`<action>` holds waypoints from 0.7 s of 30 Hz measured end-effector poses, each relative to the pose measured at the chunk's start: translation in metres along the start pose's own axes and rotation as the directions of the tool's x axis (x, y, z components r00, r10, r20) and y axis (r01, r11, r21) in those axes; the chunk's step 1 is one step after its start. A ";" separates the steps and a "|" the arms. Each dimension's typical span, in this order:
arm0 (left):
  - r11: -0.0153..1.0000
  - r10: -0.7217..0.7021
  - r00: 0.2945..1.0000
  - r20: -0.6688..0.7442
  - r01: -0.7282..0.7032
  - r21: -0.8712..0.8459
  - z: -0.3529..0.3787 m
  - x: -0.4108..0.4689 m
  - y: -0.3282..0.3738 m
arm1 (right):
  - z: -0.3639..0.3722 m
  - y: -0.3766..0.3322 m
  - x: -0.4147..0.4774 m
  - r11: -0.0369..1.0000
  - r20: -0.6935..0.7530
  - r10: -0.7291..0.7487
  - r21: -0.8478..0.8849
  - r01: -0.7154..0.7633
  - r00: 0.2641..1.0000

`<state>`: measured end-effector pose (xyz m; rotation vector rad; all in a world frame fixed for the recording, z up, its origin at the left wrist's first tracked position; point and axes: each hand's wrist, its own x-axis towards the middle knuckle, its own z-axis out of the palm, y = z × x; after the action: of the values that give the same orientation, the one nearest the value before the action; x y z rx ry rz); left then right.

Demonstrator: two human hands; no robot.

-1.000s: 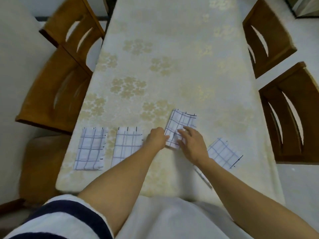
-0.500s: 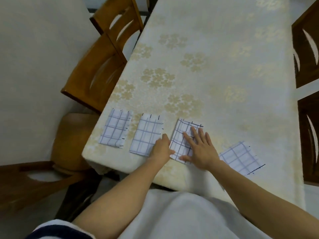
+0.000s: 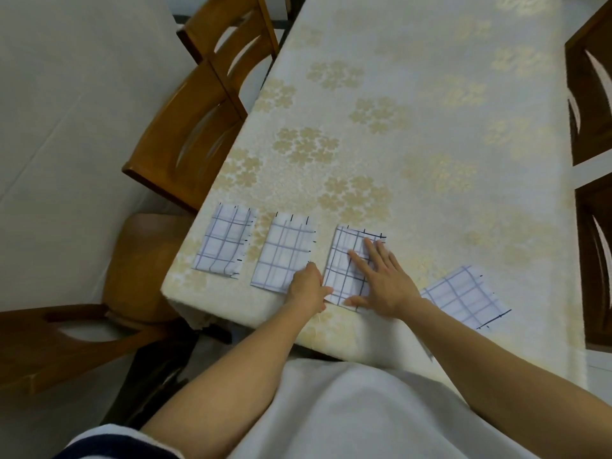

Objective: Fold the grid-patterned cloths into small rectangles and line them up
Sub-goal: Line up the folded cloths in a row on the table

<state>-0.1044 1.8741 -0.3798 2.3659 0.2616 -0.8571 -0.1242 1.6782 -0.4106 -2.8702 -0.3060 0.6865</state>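
A long table under a cream tablecloth with pale gold flower clusters (image 3: 414, 144) runs off toward twelve o'clock, with light-brown wooden chairs with slotted backs (image 3: 198, 127) along its nine o'clock side and dark-brown wooden chairs (image 3: 592, 243) cut off by the frame at three o'clock. Four white cloths with a thin blue-grey grid lie along the near edge. The leftmost folded cloth (image 3: 223, 241) and the second folded cloth (image 3: 281, 255) are upright rectangles just beside each other, their edges not touching. The third folded cloth (image 3: 341, 260) sits at three o'clock of the second, tilted slightly. At its four o'clock, apart from the row, the angled fourth cloth (image 3: 463, 296) lies askew, and the right forearm covers its near corner. The right hand (image 3: 384, 283) lies flat on the third cloth, fingers straight and fanned wide, hiding its right half. The left hand (image 3: 306, 289) is curled at that cloth's seven o'clock corner, over the second cloth's near corner. Its fingertips are hidden, so whether it pinches the edge cannot be told. A white garment (image 3: 347, 409) fills the frame at six o'clock.
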 end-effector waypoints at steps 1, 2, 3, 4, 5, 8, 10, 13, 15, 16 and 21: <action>1.000 0.005 1.000 -0.004 -0.005 0.019 0.000 0.000 -0.001 | 0.000 -0.001 0.001 1.000 0.001 -0.007 0.004 0.007 1.000; 0.999 0.014 1.000 -0.013 -0.013 0.037 -0.001 0.000 -0.001 | -0.001 -0.002 0.002 1.000 0.003 -0.013 0.004 0.013 1.000; 0.998 0.022 0.999 -0.024 -0.020 0.057 -0.002 0.000 -0.001 | -0.001 -0.003 0.004 1.000 0.003 -0.018 0.004 0.018 1.000; 0.997 0.032 0.999 -0.033 -0.029 0.077 -0.003 0.000 -0.002 | -0.002 -0.004 0.005 1.000 0.004 -0.023 0.005 0.023 1.000; 0.995 0.043 0.998 -0.037 -0.039 0.096 -0.005 -0.001 -0.001 | -0.003 -0.006 0.006 1.000 0.004 -0.025 0.005 0.025 1.000; 0.987 0.072 0.997 -0.025 -0.068 0.146 -0.008 -0.005 0.002 | -0.002 -0.007 0.007 1.000 -0.003 -0.017 -0.002 0.017 1.000; 0.970 0.100 0.995 -0.017 -0.094 0.224 -0.009 -0.006 0.005 | -0.001 -0.005 0.005 1.000 -0.004 -0.007 -0.024 0.007 1.000; 0.937 0.147 0.989 -0.004 -0.138 0.320 -0.010 -0.009 0.006 | 0.001 0.000 0.003 0.999 0.000 -0.006 -0.051 0.006 1.000; 0.918 0.182 0.983 0.007 -0.173 0.357 -0.011 -0.010 0.005 | 0.002 0.002 0.004 0.998 -0.005 -0.013 -0.056 0.012 1.000; 0.904 0.199 0.980 0.016 -0.190 0.382 -0.012 -0.011 0.005 | 0.002 0.002 0.004 0.998 -0.003 -0.016 -0.055 0.016 1.000; 0.752 0.344 0.938 0.043 -0.303 0.586 -0.018 -0.008 0.011 | 0.000 0.005 0.006 0.995 -0.003 -0.047 -0.083 0.047 0.999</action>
<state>-0.0972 1.8765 -0.3588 2.8880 -0.4569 -0.7576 -0.1180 1.6745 -0.4147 -2.9314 -0.4096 0.6739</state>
